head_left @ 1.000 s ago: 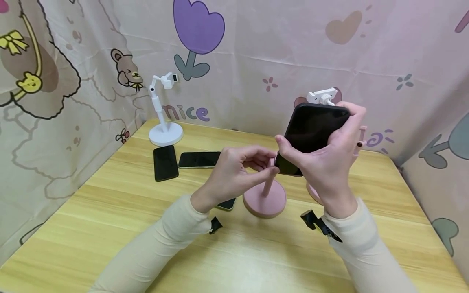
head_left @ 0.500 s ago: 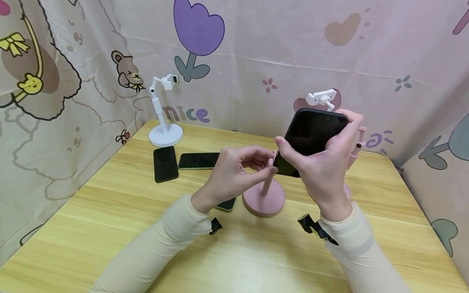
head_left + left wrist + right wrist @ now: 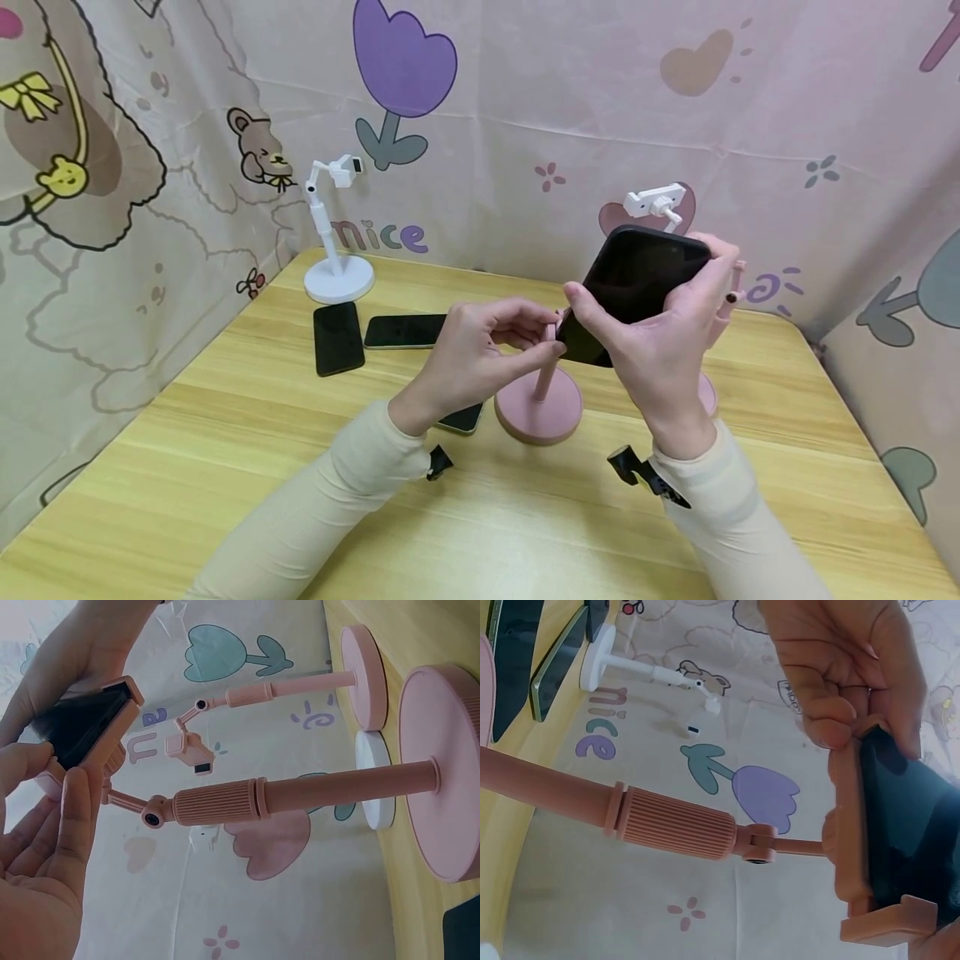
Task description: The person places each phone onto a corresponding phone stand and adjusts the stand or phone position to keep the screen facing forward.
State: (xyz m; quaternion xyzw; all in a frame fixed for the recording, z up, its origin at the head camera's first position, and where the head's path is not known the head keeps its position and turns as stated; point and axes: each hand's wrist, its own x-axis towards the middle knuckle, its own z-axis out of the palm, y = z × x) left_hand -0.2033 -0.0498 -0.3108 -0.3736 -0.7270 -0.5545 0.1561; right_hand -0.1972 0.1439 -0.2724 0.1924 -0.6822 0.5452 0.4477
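Phone [image 3: 637, 275] between thumb [image 3: 591, 308] and fingers [image 3: 718, 252], right hand [image 3: 667, 358]

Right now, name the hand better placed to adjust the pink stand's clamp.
Probably the left hand: it pinches one end of the clamp, while the right hand is occupied gripping the phone.

Your flat rectangular phone [image 3: 637, 271] is black, your round-based plastic stand [image 3: 221, 801] pink; behind that stand, pale cloth [image 3: 517, 100] bears a purple tulip [image 3: 405, 62].
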